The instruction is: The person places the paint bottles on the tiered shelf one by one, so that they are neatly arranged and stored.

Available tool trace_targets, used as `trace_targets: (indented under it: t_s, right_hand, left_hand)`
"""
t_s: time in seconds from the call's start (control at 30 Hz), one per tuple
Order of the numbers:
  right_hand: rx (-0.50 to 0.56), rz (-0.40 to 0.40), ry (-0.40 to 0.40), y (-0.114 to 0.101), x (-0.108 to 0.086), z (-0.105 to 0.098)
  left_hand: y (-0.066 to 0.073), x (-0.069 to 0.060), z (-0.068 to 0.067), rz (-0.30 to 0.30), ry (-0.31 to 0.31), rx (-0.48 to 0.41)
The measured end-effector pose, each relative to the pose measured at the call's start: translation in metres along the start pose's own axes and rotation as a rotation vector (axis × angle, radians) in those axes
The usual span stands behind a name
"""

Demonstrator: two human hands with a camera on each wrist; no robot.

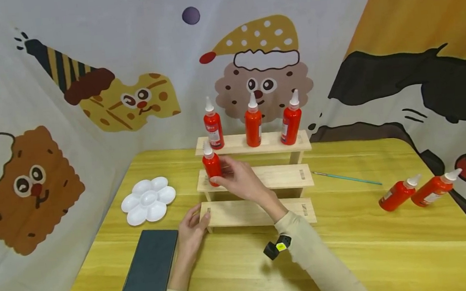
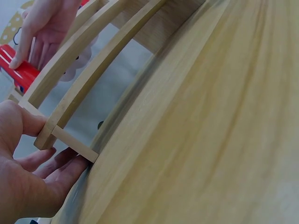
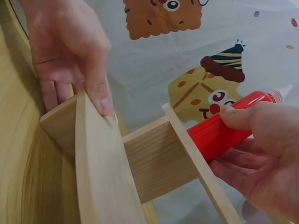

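My right hand (image 1: pixel 240 178) holds a red paint bottle (image 1: pixel 211 165) with a white cap at the left end of the middle tier of a wooden step rack (image 1: pixel 239 213). In the right wrist view, the thumb lies along one side of this bottle (image 3: pixel 219 128) and the fingers are on the other, its base at the board. My left hand (image 1: pixel 192 230) grips the left end of the lowest tier, thumb on the top board and fingers by the leg (image 2: pixel 74 142). Three similar bottles (image 1: pixel 254 127) stand on the top tier.
Two more red bottles (image 1: pixel 397 195) are at the right of the wooden table (image 1: pixel 351 264). A teal paintbrush (image 1: pixel 348 178) lies right of the rack. To the left are a white flower-shaped palette (image 1: pixel 148 199) and a dark flat board (image 1: pixel 146 273). A printed cloth (image 1: pixel 145 42) hangs behind.
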State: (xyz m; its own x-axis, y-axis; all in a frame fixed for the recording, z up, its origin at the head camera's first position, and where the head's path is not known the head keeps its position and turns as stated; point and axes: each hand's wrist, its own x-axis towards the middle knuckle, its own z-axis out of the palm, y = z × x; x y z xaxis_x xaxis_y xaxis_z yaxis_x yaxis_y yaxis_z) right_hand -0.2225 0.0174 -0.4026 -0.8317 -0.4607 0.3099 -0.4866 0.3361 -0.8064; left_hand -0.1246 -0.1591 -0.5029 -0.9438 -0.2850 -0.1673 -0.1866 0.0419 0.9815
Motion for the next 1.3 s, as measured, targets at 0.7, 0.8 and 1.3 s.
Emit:
trace_targets:
  t_s: [0.7, 0.8, 1.3]
  right_hand:
    - [-0.098, 0.012, 0.144, -0.024, -0.05, -0.07]
    - [-0.121, -0.027, 0.189, -0.025, -0.059, -0.084]
    - [-0.206, -0.036, 0.441, -0.008, -0.117, -0.151]
  left_hand:
    - [0.002, -0.003, 0.0, -0.01, -0.007, 0.017]
    - [0.002, -0.003, 0.0, -0.007, -0.008, 0.018]
    - [0.0, -0.001, 0.0, -0.025, -0.012, -0.011]
